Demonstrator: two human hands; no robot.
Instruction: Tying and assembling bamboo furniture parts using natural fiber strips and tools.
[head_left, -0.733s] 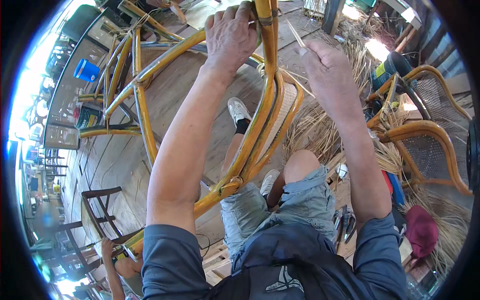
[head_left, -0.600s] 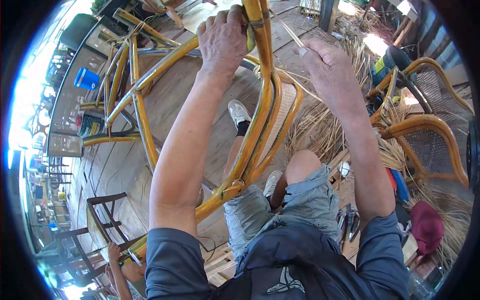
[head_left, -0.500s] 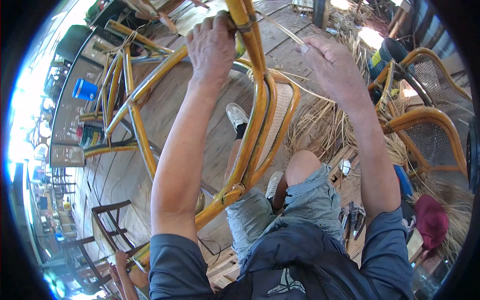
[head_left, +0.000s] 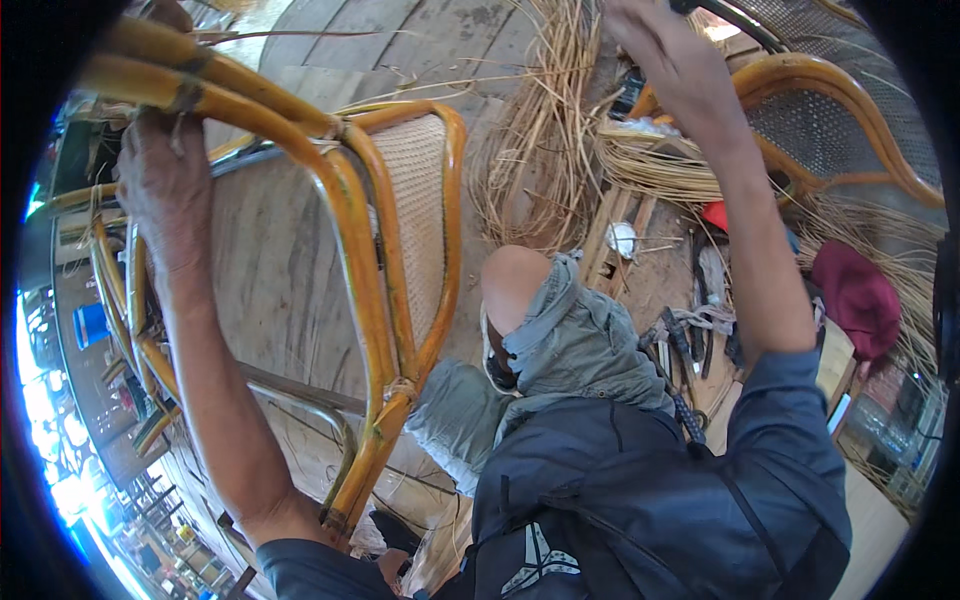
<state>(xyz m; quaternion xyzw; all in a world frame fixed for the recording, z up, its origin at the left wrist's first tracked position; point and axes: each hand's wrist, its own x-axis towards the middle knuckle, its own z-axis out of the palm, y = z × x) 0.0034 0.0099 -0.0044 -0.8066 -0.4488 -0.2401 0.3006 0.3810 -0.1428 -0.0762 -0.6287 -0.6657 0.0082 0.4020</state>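
My left hand is closed around the top bar of an orange rattan chair frame at the upper left. The frame leans across my lap, and its woven cane panel faces right. My right hand is raised at the top of the view, above a bundle of pale rattan strips. Its back faces me and its fingers are hidden, so whatever it holds cannot be made out. My bare knee shows just right of the frame.
Another rattan chair with a mesh back stands at the upper right. Hand tools lie on the plank floor by my right leg, beside a dark red cap. More rattan frames and a blue container are at the far left.
The chair frame and my left hand on it have swung to the left of the view. My right hand has gone up and to the right, over the strips. The thin strip it held is out of sight.
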